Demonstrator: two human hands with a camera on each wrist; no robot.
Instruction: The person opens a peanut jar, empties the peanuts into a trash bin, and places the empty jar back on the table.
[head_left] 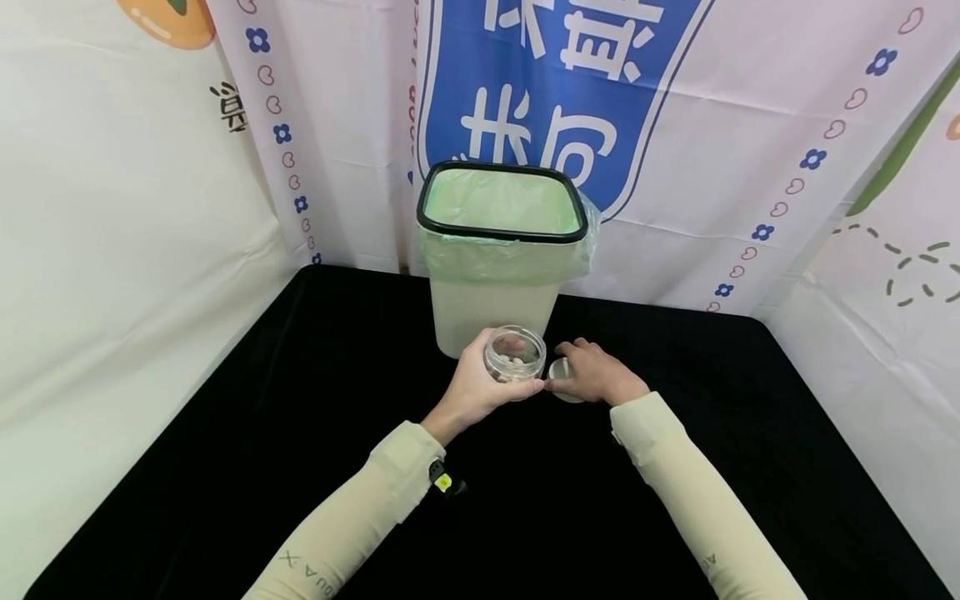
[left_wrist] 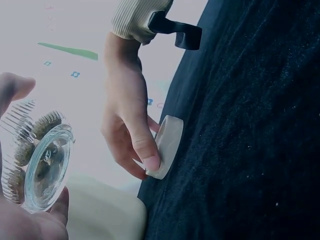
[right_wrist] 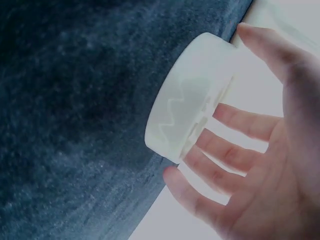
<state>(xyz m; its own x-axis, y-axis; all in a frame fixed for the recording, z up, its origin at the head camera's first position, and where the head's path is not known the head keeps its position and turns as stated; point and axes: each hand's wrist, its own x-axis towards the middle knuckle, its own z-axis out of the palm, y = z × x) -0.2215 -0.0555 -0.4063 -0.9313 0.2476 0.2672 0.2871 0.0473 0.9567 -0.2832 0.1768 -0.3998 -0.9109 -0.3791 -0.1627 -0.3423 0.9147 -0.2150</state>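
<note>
My left hand [head_left: 483,375] grips a clear jar [head_left: 515,354] with its fingers and thumb wrapped round the side. The jar has no lid on, and small pale pieces show inside it; the left wrist view shows its glassy base [left_wrist: 49,172]. Just right of the jar, a round white lid [head_left: 564,381] lies on the black tabletop. My right hand [head_left: 592,372] is spread over this lid, thumb on the near side and fingers on the far side. In the right wrist view the fingers are loosely extended along the lid's edge [right_wrist: 190,95], not curled round it.
Behind both hands stands a pale bin [head_left: 491,312] with a black rim and a green plastic liner [head_left: 495,200]. A black cloth [head_left: 315,367] covers the table. Printed white curtains [head_left: 352,108] hang at the back and along the sides.
</note>
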